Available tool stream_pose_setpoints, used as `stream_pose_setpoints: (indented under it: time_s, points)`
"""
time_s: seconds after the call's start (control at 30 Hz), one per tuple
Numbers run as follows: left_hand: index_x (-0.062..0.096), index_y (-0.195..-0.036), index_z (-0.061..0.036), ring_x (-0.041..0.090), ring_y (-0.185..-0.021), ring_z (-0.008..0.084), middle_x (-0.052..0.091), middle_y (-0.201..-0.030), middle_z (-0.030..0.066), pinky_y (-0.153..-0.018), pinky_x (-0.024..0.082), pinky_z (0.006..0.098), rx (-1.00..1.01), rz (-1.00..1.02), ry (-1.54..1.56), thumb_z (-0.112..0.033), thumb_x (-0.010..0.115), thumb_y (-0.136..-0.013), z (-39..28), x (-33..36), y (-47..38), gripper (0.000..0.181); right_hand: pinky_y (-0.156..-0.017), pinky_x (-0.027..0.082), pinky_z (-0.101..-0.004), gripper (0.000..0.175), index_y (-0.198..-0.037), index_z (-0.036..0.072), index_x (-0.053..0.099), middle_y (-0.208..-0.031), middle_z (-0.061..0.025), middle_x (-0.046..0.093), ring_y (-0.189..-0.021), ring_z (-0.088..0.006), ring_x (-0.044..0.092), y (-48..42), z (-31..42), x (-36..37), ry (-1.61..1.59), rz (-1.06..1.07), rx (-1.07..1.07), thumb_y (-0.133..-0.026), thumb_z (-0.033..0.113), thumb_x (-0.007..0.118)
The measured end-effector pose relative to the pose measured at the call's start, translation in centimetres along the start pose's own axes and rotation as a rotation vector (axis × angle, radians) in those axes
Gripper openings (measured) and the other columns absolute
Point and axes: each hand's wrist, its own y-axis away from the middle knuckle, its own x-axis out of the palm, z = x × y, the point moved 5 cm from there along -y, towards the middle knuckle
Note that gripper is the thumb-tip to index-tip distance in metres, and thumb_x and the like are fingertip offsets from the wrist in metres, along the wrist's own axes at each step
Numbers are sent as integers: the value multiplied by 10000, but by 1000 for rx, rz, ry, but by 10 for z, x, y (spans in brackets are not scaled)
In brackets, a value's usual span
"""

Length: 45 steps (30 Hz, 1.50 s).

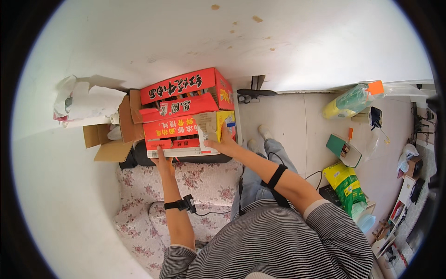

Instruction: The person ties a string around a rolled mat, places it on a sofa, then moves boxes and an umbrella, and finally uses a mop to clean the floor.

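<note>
A red printed cardboard box (170, 129) lies before me, its long side towards the wall, with gaps between its flaps where some contents show. My left hand (163, 158) grips the near left corner of the box, thumb on top and fingers beneath. On the right end, my right hand (223, 141) is closed around the near right corner, over a torn, pale cardboard piece (207, 130) and a yellow panel with a blue strip. Its fingertips are partly hidden. What the box rests on is mostly hidden, though a dark edge shows below it.
Open brown cardboard boxes (115, 150) and white bags (101, 101) stand left of the box. A floral sofa (205, 181) lies nearest me. On the floor at right are a green box (336, 146), a yellow-green bag (348, 185) and a wrapped bundle (345, 104).
</note>
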Motion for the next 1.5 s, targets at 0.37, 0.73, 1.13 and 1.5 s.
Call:
stream_pose_setpoints:
  time_s: [0.37, 0.73, 1.13, 1.5]
  points:
    - [328, -1318, -148, 361, -1222, 226, 398, -1308, 67, -966, 328, 462, -222, -11, 12, -565, 329, -885, 106, 44, 98, 601, -997, 302, -378, 858, -1319, -59, 275, -1297, -232, 405, -1227, -315, 370, 62, -21, -90, 87, 153, -6, -779, 546, 554]
    - [458, -1194, -21, 538, -995, 132, 560, -1099, 72, -843, 432, 297, -463, 1045, -624, -387, 426, -916, 163, 199, 239, 460, -843, 408, -433, 457, -1105, -5, 506, -1035, -190, 579, -944, -400, 525, 143, -35, -150, 310, -89, -177, -897, 383, 380]
    - [445, -1220, -58, 526, -999, 344, 563, -1068, 172, -845, 420, 446, 886, 1647, -1724, -322, 602, -757, 218, 234, 400, 556, -744, 473, -410, 378, -1006, 51, 548, -912, -146, 603, -896, -309, 571, 343, -175, -278, 992, 79, 282, -762, 330, 626]
    - [476, -1142, -144, 604, -740, 304, 629, -847, 89, -635, 483, 387, 1131, 2186, -1256, -206, 612, -753, 251, 321, 575, 417, -746, 465, -437, 320, -1055, 48, 535, -981, -172, 589, -899, -338, 567, 424, -175, -335, 598, -500, 140, -771, 190, 576]
